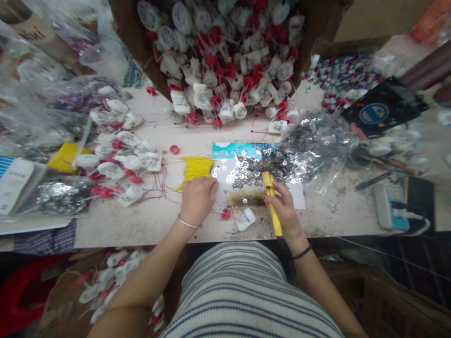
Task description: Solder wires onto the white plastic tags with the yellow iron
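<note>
In my right hand [286,209] is a soldering iron [270,197] with a yellow handle, its tip pointing away from me over a pile of small shiny metal pieces [246,166]. My left hand [199,197] rests at the near edge of a bundle of yellow wires [198,166]. Its fingers are curled together, and what they pinch, if anything, is hidden. Between the hands lies a brownish, grainy strip [246,198] on a white and teal sheet [225,150]. Nearer to me sits a white plastic part [245,219] with thin wires and a red cap [226,214].
A large cardboard box [123,28] of white and red parts stands at the back. More wired white parts [130,162] lie on the left. A clear bag of metal pieces [317,145], a black box [384,108] and a power strip [389,206] are on the right.
</note>
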Tool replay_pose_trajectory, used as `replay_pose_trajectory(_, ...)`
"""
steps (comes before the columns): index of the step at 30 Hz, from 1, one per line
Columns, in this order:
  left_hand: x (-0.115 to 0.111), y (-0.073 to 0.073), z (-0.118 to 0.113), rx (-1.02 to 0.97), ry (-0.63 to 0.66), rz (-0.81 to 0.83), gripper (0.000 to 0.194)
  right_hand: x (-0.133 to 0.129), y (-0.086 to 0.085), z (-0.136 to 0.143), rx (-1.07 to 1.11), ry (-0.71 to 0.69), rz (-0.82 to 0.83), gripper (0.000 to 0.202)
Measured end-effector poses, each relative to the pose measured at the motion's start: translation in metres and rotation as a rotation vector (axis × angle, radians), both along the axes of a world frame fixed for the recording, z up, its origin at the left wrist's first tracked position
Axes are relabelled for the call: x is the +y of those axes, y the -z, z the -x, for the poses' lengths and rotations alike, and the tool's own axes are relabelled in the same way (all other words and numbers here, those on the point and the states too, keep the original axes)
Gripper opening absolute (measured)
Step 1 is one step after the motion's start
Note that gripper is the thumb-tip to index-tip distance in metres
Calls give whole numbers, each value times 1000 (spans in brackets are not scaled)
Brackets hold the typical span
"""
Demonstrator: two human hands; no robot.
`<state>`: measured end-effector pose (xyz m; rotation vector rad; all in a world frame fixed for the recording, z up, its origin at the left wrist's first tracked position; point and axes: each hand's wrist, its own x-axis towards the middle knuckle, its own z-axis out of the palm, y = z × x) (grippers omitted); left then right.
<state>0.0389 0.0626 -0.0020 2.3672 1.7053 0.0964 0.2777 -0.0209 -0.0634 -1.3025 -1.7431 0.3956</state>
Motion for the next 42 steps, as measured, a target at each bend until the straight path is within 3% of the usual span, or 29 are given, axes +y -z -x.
replay_pose_trajectory(3,21,3,22,71,-113,-90,22,4,5,14,49,-85,15,28)
replay_pose_trajectory(7,37,9,36,-1,-53,-90,17,7,4,23,68,-118,9,30)
replay_pose_trajectory(14,42,4,41,-142,15,-273,16,-21,-18,4,105,188,-120,48)
replay_pose_trajectory(18,35,0,18,-323,73,-261,21,-37,-23,-1,109,199,-92,57)
replay_pose_trajectory(23,16,4,-36,-378,376,187,17,-55,-30,-6,75,127,-47,58)
replay_pose_trajectory(26,11,9,-59,-279,408,343,18,-68,-37,-11,110,142,-28,55)
replay_pose_trajectory(31,11,11,-69,-177,363,332,20,-80,-41,-13,124,136,13,47)
replay_pose_trajectory(42,7,5,-75,-8,329,281,25,-73,-45,-14,-112,-28,-3,52)
